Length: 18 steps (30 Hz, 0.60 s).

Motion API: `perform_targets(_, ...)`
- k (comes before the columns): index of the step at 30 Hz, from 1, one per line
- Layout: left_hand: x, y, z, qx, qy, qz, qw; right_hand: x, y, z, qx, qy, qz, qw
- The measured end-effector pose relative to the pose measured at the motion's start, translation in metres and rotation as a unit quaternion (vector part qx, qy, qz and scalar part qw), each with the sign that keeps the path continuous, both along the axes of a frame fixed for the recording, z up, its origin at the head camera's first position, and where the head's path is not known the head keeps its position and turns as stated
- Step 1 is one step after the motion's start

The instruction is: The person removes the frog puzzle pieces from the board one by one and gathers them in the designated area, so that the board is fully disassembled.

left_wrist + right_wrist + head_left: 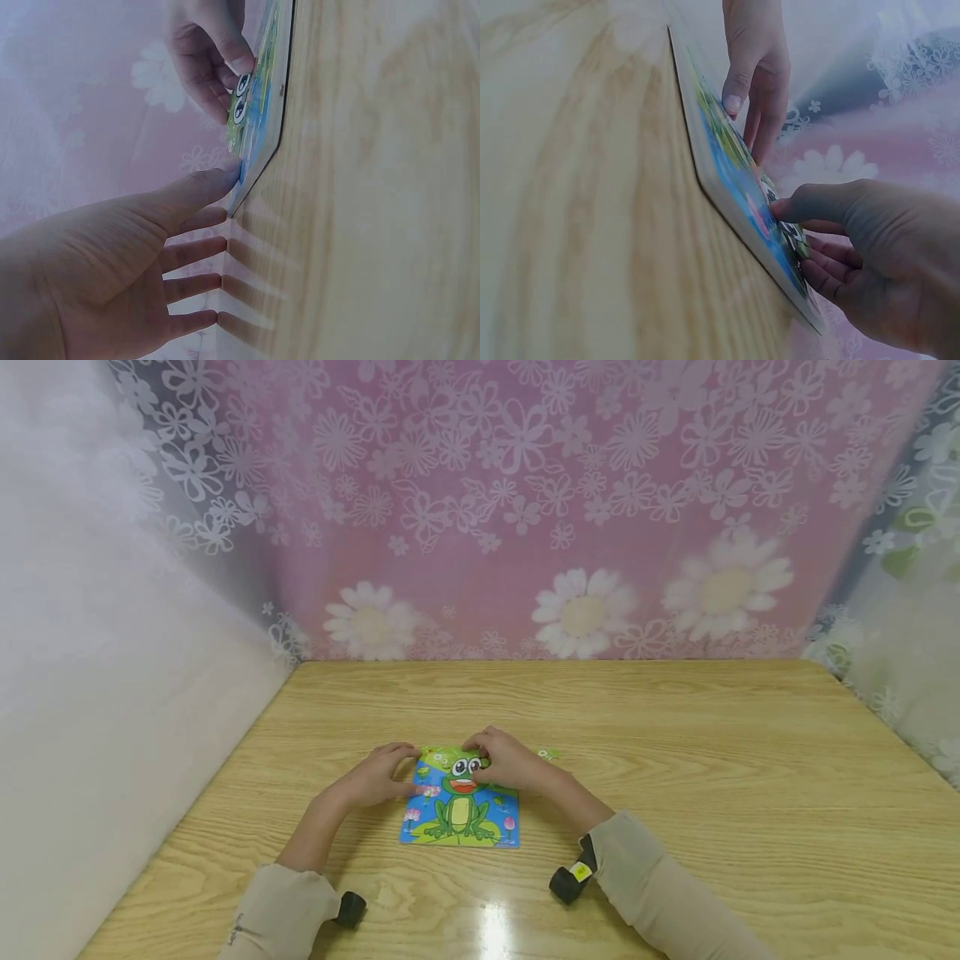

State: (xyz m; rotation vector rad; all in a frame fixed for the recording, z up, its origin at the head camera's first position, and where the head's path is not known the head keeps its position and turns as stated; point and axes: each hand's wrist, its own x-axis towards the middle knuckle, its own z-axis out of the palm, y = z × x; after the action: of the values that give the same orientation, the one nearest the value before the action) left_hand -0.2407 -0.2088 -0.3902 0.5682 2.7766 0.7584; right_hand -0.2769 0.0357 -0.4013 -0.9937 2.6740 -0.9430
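Note:
A square frog puzzle board [457, 835] lies on the table, with a green frog, blue water and pink flowers on it. My right hand [513, 762] is over its upper right part. Between thumb and fingers it pinches a puzzle piece [235, 120] bearing the frog's eyes, which stands up from the board in the left wrist view. My left hand [378, 774] rests at the board's left edge. Its thumb [217, 178] touches the board, while the other fingers are spread, fingertips down at the tabletop. Beyond my right hand lies a small green puzzle piece [547, 753] with a white flower.
The wood-grain table [712, 793] stretches away on all sides of the board. Pink flowered cloth [480, 527] hangs behind it, with pale cloth [112, 652] along the left side. Black wrist devices [572, 878] stick out from both sleeves above the table.

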Motion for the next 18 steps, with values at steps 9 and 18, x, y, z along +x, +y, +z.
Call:
perform_targets(9, 0.0027, 0.0, 0.0015, 0.006, -0.002, 0.001, 1.0, 0.0039, -0.0034, -0.0004, 0.004, -0.006, -0.025, 0.9997)
perform_targets(18, -0.0005, 0.0003, -0.0019, 0.003, 0.004, 0.004, 1.0, 0.0058, -0.0034, 0.0015, 0.014, -0.001, -0.034, 0.9993)
